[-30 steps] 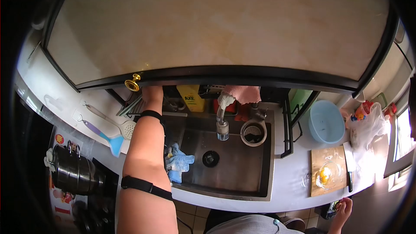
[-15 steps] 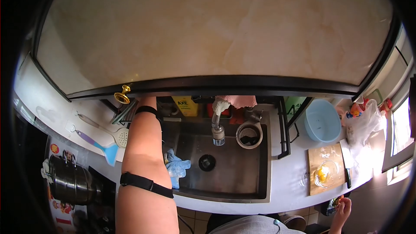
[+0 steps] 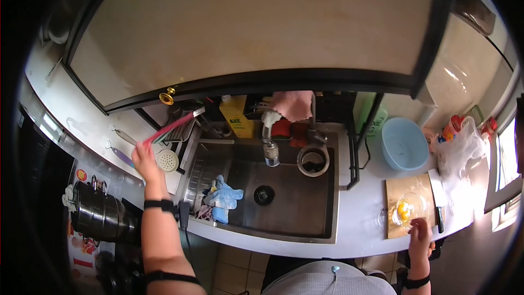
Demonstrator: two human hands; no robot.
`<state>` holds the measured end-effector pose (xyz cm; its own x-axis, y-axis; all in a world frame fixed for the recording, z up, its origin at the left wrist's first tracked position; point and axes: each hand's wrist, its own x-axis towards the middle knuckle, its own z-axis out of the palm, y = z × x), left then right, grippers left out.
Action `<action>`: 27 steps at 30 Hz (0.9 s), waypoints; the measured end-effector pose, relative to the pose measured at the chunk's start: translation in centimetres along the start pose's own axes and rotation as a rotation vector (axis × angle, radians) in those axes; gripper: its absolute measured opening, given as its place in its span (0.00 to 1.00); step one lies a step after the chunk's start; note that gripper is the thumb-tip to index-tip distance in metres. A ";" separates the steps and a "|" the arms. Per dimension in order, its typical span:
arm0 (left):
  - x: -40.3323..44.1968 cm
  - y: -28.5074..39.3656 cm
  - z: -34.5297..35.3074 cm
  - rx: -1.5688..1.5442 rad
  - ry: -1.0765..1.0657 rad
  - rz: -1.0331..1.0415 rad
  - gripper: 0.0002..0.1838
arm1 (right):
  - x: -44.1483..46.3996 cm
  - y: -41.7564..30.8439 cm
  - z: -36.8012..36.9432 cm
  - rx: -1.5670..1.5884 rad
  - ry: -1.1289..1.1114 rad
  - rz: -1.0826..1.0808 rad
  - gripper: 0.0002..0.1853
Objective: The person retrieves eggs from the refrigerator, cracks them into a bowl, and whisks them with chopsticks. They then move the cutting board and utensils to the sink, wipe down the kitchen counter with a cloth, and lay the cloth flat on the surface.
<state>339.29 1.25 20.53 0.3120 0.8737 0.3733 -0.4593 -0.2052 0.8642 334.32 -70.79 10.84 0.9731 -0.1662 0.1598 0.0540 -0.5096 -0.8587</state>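
Note:
My left hand is raised at the left of the sink, closed around one end of a long, thin pink utensil. Its pale far tip points up and right toward the dish rack; the exact kind is unclear. At the right, my right hand hovers by the front edge of a wooden cutting board, fingers loosely bent and nothing visible in them. Close to it on the board stands a clear glass bowl with egg yolk inside. A knife lies along the board's right side.
An overhead cabinet juts out above the sink. Blue cloths lie in the sink's left part, beneath the faucet level. A light-blue basin stands right; a steel pot sits left. A slotted spoon hangs nearby.
My left hand has come back from under the cabinet, now with the pink utensil in it. My right hand has risen toward the cutting board. The view has shifted.

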 end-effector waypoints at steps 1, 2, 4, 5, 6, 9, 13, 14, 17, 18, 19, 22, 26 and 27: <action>-2.3 0.9 -1.6 0.009 0.011 -0.087 0.18 | 0.1 -1.0 0.3 -0.005 -0.067 -0.030 0.08; -4.3 0.9 -3.7 -0.010 -0.038 -0.153 0.18 | 0.2 -1.5 0.6 0.020 -0.118 -0.124 0.10; -10.0 0.4 -6.2 -0.094 -0.058 -0.326 0.15 | -0.2 -2.1 0.7 0.021 -0.304 -0.160 0.10; -13.7 0.4 -6.5 -0.128 -0.119 -0.406 0.12 | -0.3 -1.4 0.8 0.050 -0.419 -0.135 0.10; -17.7 0.7 -5.7 -0.140 -0.103 -0.550 0.10 | -0.5 -2.3 0.7 0.068 -0.509 -0.156 0.11; -30.5 1.3 -1.0 -0.200 -0.188 -0.837 0.07 | -1.2 -2.2 0.9 0.138 -0.677 -0.212 0.13; -45.4 2.6 6.4 -0.259 -0.396 -1.062 0.04 | -2.2 -1.0 0.0 0.342 -0.908 0.022 0.19; -48.4 3.0 7.9 -0.215 -0.450 -1.076 0.04 | -2.8 -0.9 -0.7 0.545 -0.820 0.091 0.17; -54.7 3.8 10.0 -0.152 -0.624 -1.151 0.04 | -4.0 1.9 -3.4 0.883 -0.606 0.216 0.14; -55.8 3.8 10.5 -0.109 -0.699 -1.159 0.04 | -4.2 3.0 -4.2 1.015 -0.482 0.283 0.14; -56.7 4.0 10.8 -0.064 -0.774 -1.167 0.05 | -4.5 3.9 -5.0 1.065 -0.379 0.369 0.15; -58.2 3.9 12.3 0.018 -0.927 -1.161 0.06 | -4.3 6.6 -7.8 1.201 -0.229 0.562 0.14; -58.4 2.8 15.4 0.113 -1.264 -1.036 0.08 | -2.9 8.4 -11.1 1.173 -0.138 0.543 0.12; -58.2 2.2 16.4 0.169 -1.416 -0.945 0.09 | -2.3 8.2 -11.9 1.157 -0.052 0.543 0.12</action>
<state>333.75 -57.32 6.21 0.8838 -0.3148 -0.3462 0.3622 -0.0082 0.9321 329.90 -84.58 9.25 0.9377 -0.0747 -0.3394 -0.2138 0.6458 -0.7330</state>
